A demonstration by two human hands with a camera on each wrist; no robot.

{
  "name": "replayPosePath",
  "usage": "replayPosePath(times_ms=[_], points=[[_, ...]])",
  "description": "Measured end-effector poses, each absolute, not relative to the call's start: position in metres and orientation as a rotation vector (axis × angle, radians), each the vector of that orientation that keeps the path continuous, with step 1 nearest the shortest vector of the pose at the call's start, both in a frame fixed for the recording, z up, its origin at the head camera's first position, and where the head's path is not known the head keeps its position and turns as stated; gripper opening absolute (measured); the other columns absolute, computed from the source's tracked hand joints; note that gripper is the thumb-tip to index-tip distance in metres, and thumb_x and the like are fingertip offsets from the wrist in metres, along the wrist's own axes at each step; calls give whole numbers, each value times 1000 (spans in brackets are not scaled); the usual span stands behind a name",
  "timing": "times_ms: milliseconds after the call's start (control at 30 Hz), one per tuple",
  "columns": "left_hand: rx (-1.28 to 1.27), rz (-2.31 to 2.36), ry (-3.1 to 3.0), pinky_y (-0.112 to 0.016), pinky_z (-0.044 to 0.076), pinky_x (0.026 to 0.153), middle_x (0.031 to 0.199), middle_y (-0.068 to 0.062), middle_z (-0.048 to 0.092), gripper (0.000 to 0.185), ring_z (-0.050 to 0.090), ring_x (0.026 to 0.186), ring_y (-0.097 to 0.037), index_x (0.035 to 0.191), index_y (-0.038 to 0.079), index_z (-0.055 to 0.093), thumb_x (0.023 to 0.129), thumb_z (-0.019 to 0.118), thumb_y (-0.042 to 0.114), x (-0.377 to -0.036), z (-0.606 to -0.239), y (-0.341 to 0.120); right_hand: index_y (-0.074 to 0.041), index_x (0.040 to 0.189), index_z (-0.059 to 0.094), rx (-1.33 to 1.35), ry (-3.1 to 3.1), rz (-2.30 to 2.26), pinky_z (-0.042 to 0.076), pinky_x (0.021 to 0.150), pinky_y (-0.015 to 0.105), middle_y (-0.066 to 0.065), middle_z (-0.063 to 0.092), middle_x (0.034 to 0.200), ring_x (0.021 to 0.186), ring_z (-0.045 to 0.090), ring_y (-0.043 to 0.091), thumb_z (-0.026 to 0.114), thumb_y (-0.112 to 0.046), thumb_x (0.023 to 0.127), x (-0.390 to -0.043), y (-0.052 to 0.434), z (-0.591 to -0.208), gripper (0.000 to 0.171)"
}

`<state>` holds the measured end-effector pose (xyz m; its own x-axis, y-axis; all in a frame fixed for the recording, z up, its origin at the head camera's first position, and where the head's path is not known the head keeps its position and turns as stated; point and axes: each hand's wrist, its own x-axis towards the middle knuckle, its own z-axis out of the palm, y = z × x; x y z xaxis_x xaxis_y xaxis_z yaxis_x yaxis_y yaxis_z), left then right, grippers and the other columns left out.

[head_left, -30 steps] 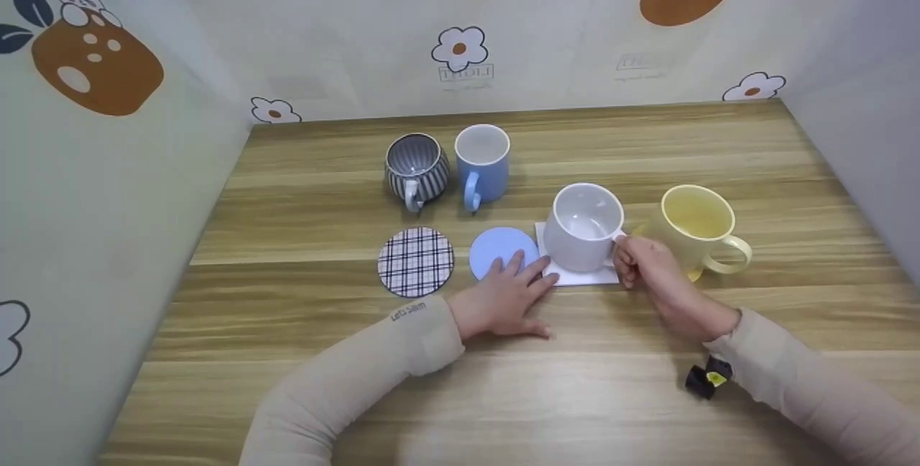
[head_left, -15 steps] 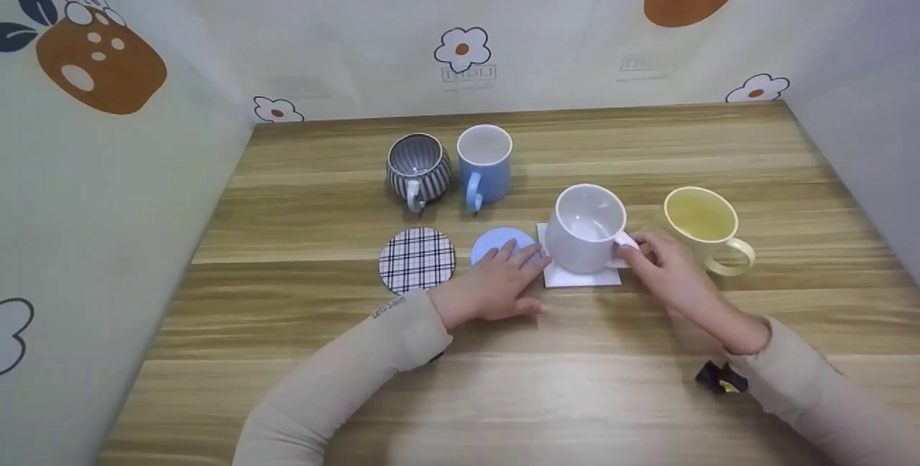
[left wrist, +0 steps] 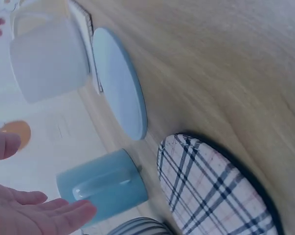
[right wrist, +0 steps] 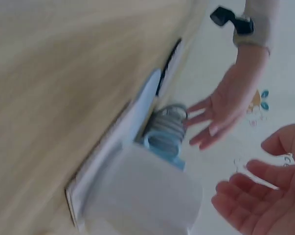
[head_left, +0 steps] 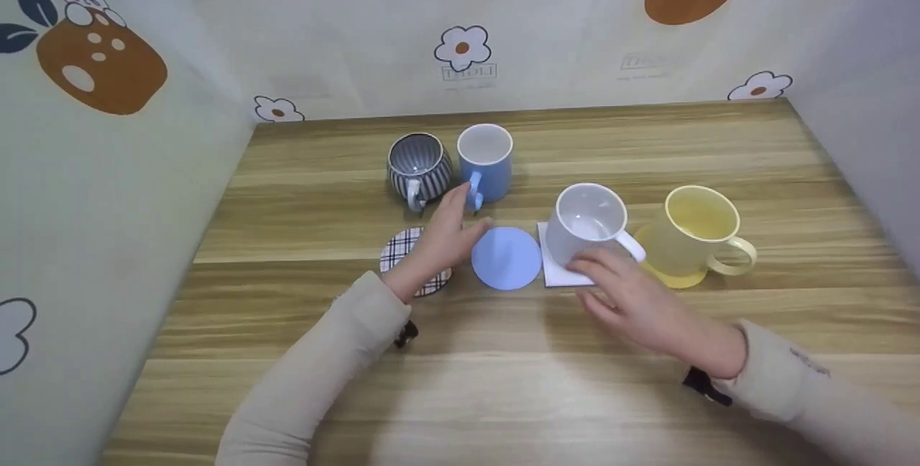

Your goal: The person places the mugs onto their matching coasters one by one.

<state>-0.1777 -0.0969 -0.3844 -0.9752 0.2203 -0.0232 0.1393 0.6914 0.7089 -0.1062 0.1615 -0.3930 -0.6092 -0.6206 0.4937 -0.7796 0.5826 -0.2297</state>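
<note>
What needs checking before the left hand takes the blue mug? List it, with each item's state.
1. Left hand empty and open: ok, fingers straight, nothing held.
2. Blue mug upright, handle toward the hand: ok.
3. Fingers round the handle: not ok, the fingertips are just at it but have not closed.
4. Blue coaster uncovered: ok, nothing on it.
5. Striped mug beside the blue one: not ok, very close, could be bumped.
6. Right hand out of the way: ok, it hovers open near the white mug, holding nothing.
</note>
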Motion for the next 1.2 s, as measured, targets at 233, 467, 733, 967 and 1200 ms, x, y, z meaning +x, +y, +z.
replayPosePath(times_ms=[233,467,733,967,1200], points=[[34,1272,2718,-38,23,109,144,-20,33,60,29,134,-30,140,-3,29,92,51,23,-195,-390,-98,-2,128,50,1510,-2666,463,39,98,43,16,46,133,122,44,29,56,-33,89,-109,145,-409,50],[-86,1456,2656,-35,36,101,129,-18,51,44,47,119,-26,129,-1,45,91,50,21,-205,-401,-89,5,132,42,1611,-2884,366,30,104,47,24,35,141,131,31,38,53,-44,89,-118,138,-423,66],[-244,1731,2498,-21,44,65,103,-17,61,30,57,81,-18,115,-3,53,93,48,16,-213,-407,-81,6,133,40,1550,-2979,379,27,106,47,25,30,143,133,27,39,53,-48,87,-121,134,-429,73],[-261,1891,2333,-25,48,60,89,-14,58,26,57,72,-19,110,-7,55,95,45,12,-215,-413,-73,9,132,41,1522,-2985,376,27,105,48,27,30,142,132,27,41,53,-49,87,-122,130,-430,75],[-211,1970,2262,-28,51,62,97,-22,58,21,57,64,-14,104,-6,52,96,43,12,-215,-419,-64,11,128,44,1484,-2960,361,28,104,49,28,34,140,130,29,43,55,-48,86,-124,128,-434,73]])
